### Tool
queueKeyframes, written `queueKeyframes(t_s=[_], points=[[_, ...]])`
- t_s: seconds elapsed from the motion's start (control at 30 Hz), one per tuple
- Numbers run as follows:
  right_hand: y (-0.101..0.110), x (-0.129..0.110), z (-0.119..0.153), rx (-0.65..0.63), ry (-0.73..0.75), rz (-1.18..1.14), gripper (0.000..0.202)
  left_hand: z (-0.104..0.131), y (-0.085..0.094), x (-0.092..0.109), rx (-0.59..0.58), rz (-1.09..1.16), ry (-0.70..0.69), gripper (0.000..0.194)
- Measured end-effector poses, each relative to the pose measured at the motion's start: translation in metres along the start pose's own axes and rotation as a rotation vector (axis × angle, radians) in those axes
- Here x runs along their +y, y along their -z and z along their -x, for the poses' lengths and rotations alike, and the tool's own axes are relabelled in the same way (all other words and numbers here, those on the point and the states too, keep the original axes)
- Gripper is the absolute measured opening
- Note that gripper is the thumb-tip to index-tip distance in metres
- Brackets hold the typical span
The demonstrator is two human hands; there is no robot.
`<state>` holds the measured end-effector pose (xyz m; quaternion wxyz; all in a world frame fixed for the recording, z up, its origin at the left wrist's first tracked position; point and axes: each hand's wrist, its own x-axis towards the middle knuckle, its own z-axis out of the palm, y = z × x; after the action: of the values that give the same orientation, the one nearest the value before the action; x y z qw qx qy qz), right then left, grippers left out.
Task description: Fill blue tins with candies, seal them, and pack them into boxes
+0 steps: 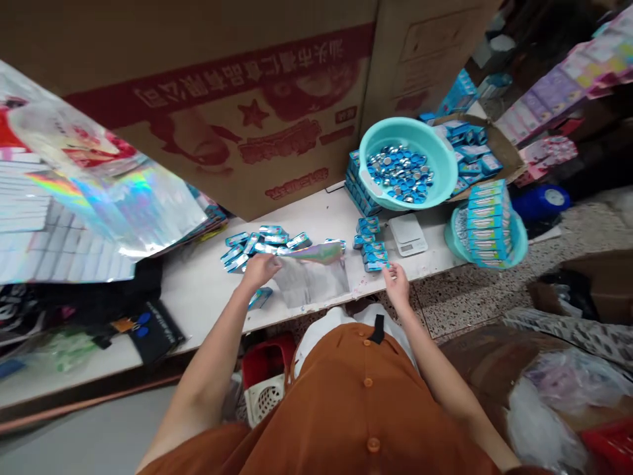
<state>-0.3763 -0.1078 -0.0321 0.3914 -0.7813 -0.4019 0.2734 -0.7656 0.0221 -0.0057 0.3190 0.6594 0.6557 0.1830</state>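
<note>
Left hand: fingers pinched on the near-left corner of a shiny clear pouch, which stretches out to that hand's right over the white bench. Pile of small blue boxes just beyond left hand; single blue box lies on the near side of it.

Right hand: at the bench's front edge, fingers curled, fingertips at the near end of a short row of blue boxes; can't tell if it grips one. Digital scale just beyond right hand. Farther past it, turquoise basin with blue-and-silver caps. Off to right hand's right, second basin carrying a curved stack of boxes. Big cardboard carton well beyond left hand; iridescent bags to its left.
</note>
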Motion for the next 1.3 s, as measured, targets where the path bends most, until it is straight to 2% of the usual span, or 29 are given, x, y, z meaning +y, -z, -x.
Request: queueKeyframes(t_s=[0.07, 0.1, 0.17, 0.27, 0.37, 0.43, 0.5, 0.6, 0.73, 1.03, 1.3], points=[[-0.001, -0.023, 0.006, -0.027, 0.126, 0.005, 0.034, 0.013, 0.008, 0.008, -0.171, -0.059, -0.014, 0.032], [-0.001, -0.036, 0.008, -0.050, 0.212, 0.014, 0.030, 0.019, 0.011, 0.014, -0.215, -0.054, -0.034, 0.032], [0.000, -0.067, 0.012, -0.119, 0.431, 0.044, 0.026, 0.030, 0.017, 0.034, -0.223, -0.007, -0.076, 0.031], [0.004, -0.115, 0.018, -0.185, 0.716, 0.140, 0.037, 0.051, 0.022, 0.076, -0.247, 0.124, -0.047, 0.023], [0.008, -0.152, 0.027, -0.293, 0.900, 0.165, 0.046, 0.078, 0.020, 0.126, -0.357, 0.280, -0.083, 0.020], [0.008, -0.165, 0.033, -0.365, 0.961, 0.121, 0.044, 0.092, 0.015, 0.153, -0.308, 0.348, -0.091, 0.025], [0.005, -0.168, 0.037, -0.401, 0.958, 0.037, 0.036, 0.100, 0.009, 0.168, -0.255, 0.396, -0.102, 0.029], [-0.003, -0.162, 0.042, -0.428, 0.873, -0.080, 0.026, 0.104, 0.003, 0.172, -0.236, 0.478, -0.115, 0.037], [-0.007, -0.161, 0.047, -0.392, 0.811, -0.122, 0.027, 0.108, 0.001, 0.167, -0.232, 0.552, -0.064, 0.040], [-0.018, -0.162, 0.053, -0.080, 0.974, 0.066, 0.028, 0.110, -0.008, 0.171, -0.111, 0.592, 0.042, 0.043], [-0.016, -0.147, 0.056, -0.002, 1.021, 0.231, 0.027, 0.110, -0.018, 0.169, -0.134, 0.672, 0.090, 0.043]])
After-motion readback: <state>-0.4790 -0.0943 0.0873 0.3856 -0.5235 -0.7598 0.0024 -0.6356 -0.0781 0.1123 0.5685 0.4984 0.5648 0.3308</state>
